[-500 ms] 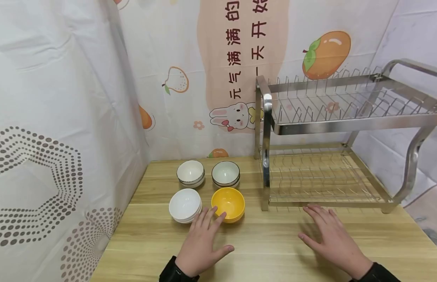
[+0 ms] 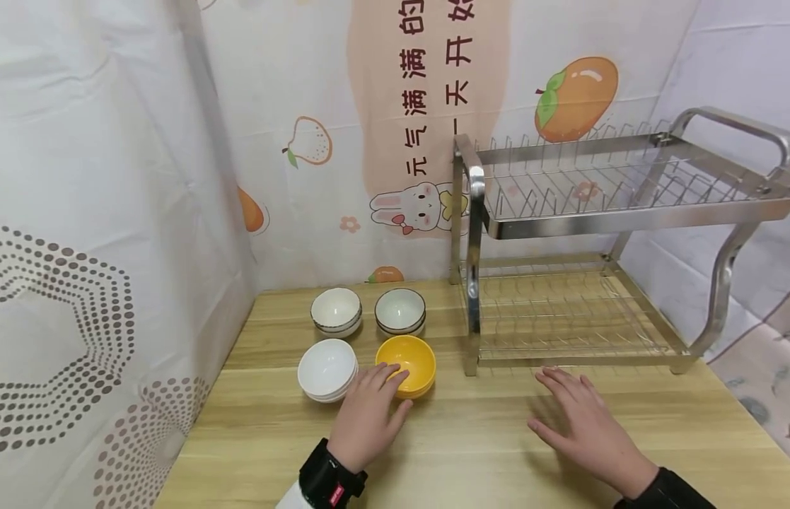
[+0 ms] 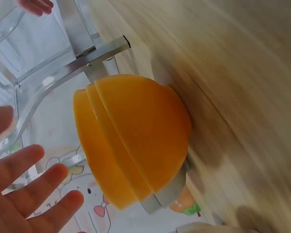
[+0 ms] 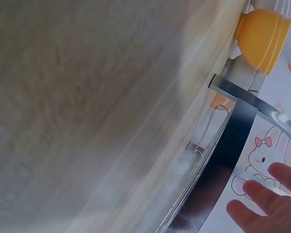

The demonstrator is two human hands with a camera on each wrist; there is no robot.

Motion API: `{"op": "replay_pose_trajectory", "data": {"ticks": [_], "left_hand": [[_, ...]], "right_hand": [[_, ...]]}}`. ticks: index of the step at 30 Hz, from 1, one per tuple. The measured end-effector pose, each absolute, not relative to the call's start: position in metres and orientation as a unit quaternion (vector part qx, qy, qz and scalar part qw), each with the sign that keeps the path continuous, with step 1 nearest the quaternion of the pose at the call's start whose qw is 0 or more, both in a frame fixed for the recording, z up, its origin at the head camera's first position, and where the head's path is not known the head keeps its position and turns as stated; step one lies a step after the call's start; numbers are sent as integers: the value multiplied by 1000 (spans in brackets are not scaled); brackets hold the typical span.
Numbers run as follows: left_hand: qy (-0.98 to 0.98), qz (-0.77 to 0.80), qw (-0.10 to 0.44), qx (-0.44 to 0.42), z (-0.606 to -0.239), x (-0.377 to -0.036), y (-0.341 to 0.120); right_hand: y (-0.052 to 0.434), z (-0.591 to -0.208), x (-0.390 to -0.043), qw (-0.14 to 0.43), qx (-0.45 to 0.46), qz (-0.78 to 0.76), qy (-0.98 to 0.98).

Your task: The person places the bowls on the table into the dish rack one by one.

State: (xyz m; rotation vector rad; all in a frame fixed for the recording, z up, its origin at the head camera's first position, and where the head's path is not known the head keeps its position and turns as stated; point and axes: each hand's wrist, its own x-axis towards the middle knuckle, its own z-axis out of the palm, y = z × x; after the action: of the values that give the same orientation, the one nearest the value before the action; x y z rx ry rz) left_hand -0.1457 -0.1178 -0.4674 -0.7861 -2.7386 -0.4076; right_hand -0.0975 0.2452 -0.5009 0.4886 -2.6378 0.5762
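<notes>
Yellow bowls (image 2: 415, 360) are sitting stacked on the bench (image 2: 461, 445), near row, right of the plain white bowls (image 2: 327, 367). The left hand (image 2: 368, 416) is hovering by their rim, fingers spread, gripping nothing; the right hand (image 2: 582, 433) is hanging empty, fingers loose, near the metal rack (image 2: 643, 220). A lopsided pinch could end up tipping the stack, imo.

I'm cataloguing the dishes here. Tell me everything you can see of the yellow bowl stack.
The yellow bowl stack is plain, glossy and upright, rims opening upward, at least two bowls nested; ceramic or plastic, I can't tell. It rests on the wood-look table, right of the white bowls. The left hand hovers above its rim, apparently not touching.
</notes>
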Motion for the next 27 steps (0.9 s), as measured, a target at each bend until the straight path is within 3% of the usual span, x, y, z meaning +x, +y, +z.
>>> {"op": "replay_pose_trajectory", "data": {"ticks": [16, 27], "left_hand": [[-950, -69, 77, -296, -478, -172, -90], [-946, -44, 98, -306, -484, -174, -91]], "right_hand": [[245, -501, -96, 184, 170, 199, -947], [244, -503, -95, 175, 174, 198, -949]]}}
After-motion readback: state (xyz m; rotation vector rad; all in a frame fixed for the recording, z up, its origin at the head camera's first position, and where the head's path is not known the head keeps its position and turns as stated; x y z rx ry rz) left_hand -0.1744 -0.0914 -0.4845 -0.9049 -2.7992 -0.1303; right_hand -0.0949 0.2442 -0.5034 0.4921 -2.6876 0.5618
